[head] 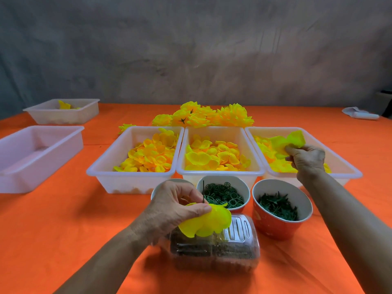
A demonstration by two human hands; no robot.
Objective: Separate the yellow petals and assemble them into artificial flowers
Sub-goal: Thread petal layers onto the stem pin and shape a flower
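Left hand (171, 205): fingers pinch a yellow petal layer (206, 222) threaded on a thin green stem pin (203, 192), held above a clear plastic container (214, 251) lying on the orange-covered table (63, 230).

Right hand (305, 159): reaches into the right-hand white tray (347, 166); fingers pinch a yellow-green petal piece (286, 142) raised over the loose petals there.

Middle white tray (220, 171) and left white tray (131, 174) stand side by side, touching, each holding loose yellow petals (148, 155).

Near the trays stand a cup of green rings (223, 195) and, beside it, a red cup of dark green calyx pieces (277, 205). A third cup is mostly hidden behind the left hand.

Behind the trays lies a heap of finished yellow flowers (203, 115). Two further white trays (31, 153) stand well apart at far left.
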